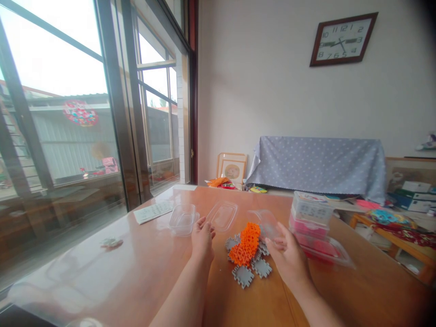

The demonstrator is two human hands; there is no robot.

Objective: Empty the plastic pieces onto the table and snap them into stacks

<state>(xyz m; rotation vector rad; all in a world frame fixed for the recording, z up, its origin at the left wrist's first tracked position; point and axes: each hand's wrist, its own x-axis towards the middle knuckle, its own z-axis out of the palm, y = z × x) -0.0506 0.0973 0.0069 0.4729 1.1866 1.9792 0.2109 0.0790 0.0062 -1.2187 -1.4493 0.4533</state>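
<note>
My left hand (203, 237) is over the table with loosely curled fingers and nothing visible in them. It is beside a clear rectangular lid (223, 216) and a clear plastic tub (182, 220). In my right hand (285, 250) is a clear plastic container (266, 221), tilted and see-through, so its outline is faint. Between my hands lies a pile of orange interlocking plastic pieces (245, 245). Grey square notched pieces (243, 276) lie under and around them.
Stacked clear and pink boxes (310, 215) stand at the right, by a red-filled clear box (329, 250). A printed paper (154, 211) and a small clear packet (111, 243) lie left on the wooden table (143, 272). Windows line the left; a wall clock (344, 39) hangs ahead.
</note>
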